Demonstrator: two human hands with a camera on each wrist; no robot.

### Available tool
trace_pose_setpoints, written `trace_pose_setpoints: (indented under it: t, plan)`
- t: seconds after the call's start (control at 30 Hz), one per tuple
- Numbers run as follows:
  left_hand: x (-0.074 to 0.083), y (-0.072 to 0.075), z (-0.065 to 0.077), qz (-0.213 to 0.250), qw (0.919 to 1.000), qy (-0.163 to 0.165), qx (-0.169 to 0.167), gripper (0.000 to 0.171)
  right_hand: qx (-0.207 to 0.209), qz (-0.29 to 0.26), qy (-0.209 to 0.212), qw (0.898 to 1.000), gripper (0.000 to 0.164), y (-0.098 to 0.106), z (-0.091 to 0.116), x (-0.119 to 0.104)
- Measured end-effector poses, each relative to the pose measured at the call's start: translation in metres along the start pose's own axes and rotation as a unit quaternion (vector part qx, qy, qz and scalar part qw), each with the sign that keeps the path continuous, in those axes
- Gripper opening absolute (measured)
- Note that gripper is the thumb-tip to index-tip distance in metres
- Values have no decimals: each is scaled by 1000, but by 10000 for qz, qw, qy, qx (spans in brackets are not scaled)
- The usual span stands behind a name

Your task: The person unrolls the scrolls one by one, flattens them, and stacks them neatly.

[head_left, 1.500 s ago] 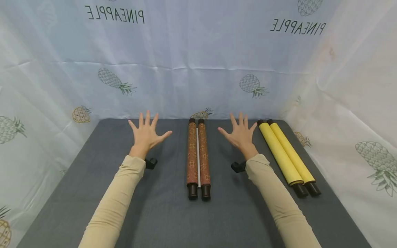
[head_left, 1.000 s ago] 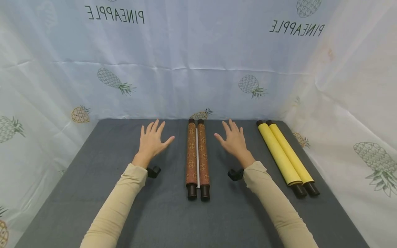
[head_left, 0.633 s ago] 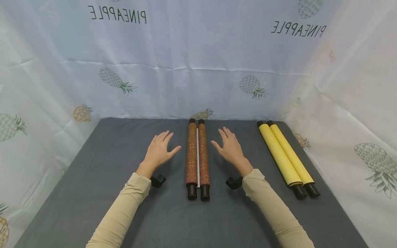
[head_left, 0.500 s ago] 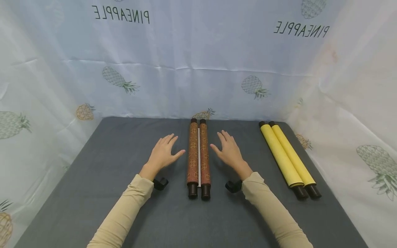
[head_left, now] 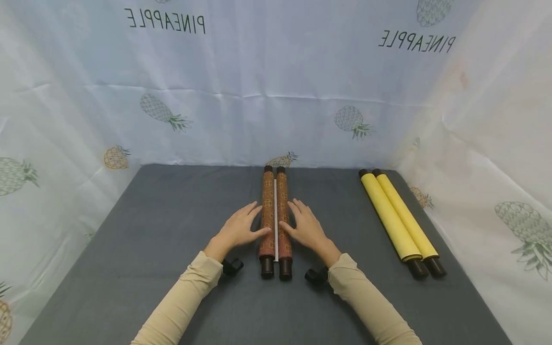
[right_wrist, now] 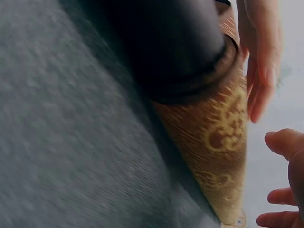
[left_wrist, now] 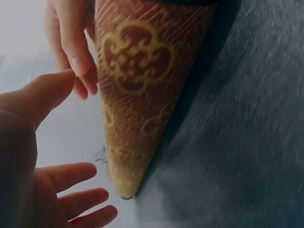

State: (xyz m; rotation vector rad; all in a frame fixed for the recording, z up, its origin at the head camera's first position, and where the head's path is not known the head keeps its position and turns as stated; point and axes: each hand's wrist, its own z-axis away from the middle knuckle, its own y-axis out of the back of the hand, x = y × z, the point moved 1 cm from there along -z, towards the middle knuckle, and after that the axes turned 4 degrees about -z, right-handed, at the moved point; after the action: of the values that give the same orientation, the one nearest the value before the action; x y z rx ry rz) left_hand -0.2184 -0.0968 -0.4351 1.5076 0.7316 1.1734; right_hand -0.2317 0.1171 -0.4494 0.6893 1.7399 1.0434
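A brown scroll point(head_left: 268, 191) with gold flower patterns, rolled from both sides into two parallel rolls, lies lengthwise at mid-table. Dark knobs point(head_left: 267, 267) cap its ends, and a white strip point(head_left: 276, 201) shows between the rolls. My left hand point(head_left: 236, 228) is at its left side, fingers spread loosely, thumb overlapping the left roll in the head view. On the other side my right hand point(head_left: 308, 231) mirrors it, its thumb over the right roll. Both wrist views show the patterned roll point(left_wrist: 135, 66) beside the hands, with thumb and fingers uncurled and nothing gripped.
A yellow scroll point(head_left: 390, 215), also in two rolls with dark ends, lies slanted near the right edge of the dark grey table point(head_left: 129, 268). White pineapple-print curtains point(head_left: 258, 57) hang behind and at both sides. Black wrist straps point(head_left: 233, 266) sit below the hands.
Both hands have come in and nearer the person, from wide apart with fingers spread to either side of the brown scroll. The scrolls have stayed in place.
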Motion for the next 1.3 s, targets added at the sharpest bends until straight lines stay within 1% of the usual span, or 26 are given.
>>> trace_pose_setpoints:
  t: [0.1,0.17,0.4,0.5,0.7,0.87,1.0,1.13,1.2,1.3]
  plan:
    - [2,-5,1,10,9999,12,-170,81,-164,-17,-16,9999,70,-6,2,-3]
    - [3,-7,2,-27,9997,-23,-223,81,-246,6,-30,9997,71,-8,3,-4]
    - [6,-8,1,17,9999,-28,-128,83,-147,2,-21,9999,71,-10,1,-7]
    - [6,-10,0,-13,9999,-15,-150,83,-173,-5,3,9998,72,-11,1,-7]
    - [9,-13,1,-43,9997,-103,-203,81,-190,-27,78,9998,72,-11,5,-8]
    - [10,-13,1,-48,9997,-136,-175,81,-202,31,68,9998,73,-12,5,-7]
    - [10,-11,1,-73,9994,-306,-166,80,-184,84,108,9997,72,-10,5,-7]
    - [9,-9,1,-100,9980,-606,-142,74,-129,144,171,9997,67,-7,4,-7]
    - [8,-8,1,-96,9973,-710,-183,71,-161,141,220,9995,65,-7,4,-7]
    - [6,-8,1,32,9964,-795,-297,67,-279,89,324,9990,61,-6,4,-8]
